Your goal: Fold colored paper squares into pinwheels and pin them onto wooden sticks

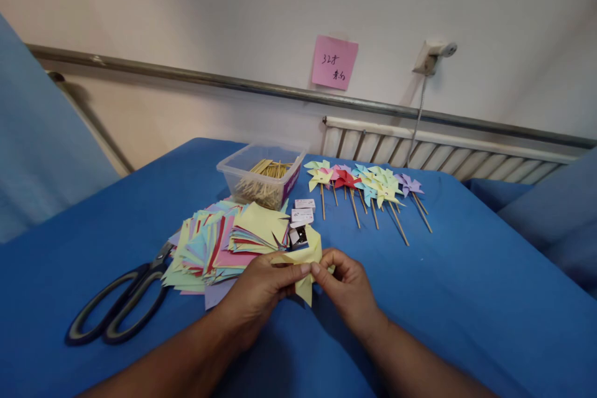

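Both hands hold one yellow cut paper square [304, 256] just above the blue table. My left hand [261, 289] pinches its middle from the left; my right hand [346, 283] pinches it from the right, fingertips almost meeting. A point of the paper hangs below the fingers. Just behind it lie small white boxes [302, 216], one of them open.
A pile of coloured paper squares [224, 242] lies left of the hands, black-handled scissors [119, 301] further left. A clear tub of wooden sticks [261, 174] stands behind. Several finished pinwheels on sticks [368, 189] lie at the back right. The blue table [466, 298] ends at a wall with a radiator.
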Demonstrator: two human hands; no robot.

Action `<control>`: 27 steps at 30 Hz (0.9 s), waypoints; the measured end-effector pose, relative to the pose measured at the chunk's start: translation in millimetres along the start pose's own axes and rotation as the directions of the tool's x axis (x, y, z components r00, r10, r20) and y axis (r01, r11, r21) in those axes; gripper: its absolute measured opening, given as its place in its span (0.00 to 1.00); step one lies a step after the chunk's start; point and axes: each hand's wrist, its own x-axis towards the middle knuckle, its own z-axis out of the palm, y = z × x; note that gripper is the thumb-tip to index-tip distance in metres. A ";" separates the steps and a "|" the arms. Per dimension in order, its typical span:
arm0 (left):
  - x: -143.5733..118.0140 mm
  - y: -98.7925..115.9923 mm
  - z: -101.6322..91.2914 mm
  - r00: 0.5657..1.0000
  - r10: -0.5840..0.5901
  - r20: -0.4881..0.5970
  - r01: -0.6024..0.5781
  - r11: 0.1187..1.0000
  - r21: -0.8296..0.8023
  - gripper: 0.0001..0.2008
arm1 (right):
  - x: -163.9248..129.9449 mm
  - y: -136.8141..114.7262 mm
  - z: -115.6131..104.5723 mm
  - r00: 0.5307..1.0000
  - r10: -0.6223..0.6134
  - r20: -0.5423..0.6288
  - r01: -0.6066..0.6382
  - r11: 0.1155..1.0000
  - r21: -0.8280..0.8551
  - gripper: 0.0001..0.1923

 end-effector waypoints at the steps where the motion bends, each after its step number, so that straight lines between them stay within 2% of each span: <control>1: 0.2 -0.2 -0.4 1.000 -0.001 0.006 0.001 1.000 0.005 0.12 | 0.2 -0.2 -0.5 1.000 -0.011 0.000 0.011 1.000 -0.009 0.13; 11: 0.8 -2.3 -1.7 0.999 -0.021 0.024 0.021 1.000 0.016 0.08 | -1.8 -7.3 1.7 0.993 -0.114 -0.031 0.106 0.976 -0.191 0.11; 16: 1.2 -4.0 0.1 1.000 0.009 0.000 -0.009 1.000 -0.021 0.08 | -3.7 -8.7 3.7 0.991 -0.129 -0.032 0.120 0.973 -0.200 0.09; 21: 0.7 -1.7 1.8 0.998 0.056 -0.035 -0.058 0.996 -0.061 0.08 | -6.0 -8.4 5.4 0.989 -0.147 -0.012 0.144 0.981 -0.132 0.05; 23: -0.7 0.4 2.2 0.996 0.075 -0.037 -0.077 0.995 -0.064 0.10 | -7.0 -7.8 5.2 0.992 -0.113 -0.052 0.110 0.993 -0.052 0.03; 27: -2.0 1.5 1.3 0.996 0.091 -0.003 -0.091 0.996 -0.018 0.13 | -6.6 -8.9 2.8 0.983 0.010 -0.186 0.018 0.989 0.147 0.16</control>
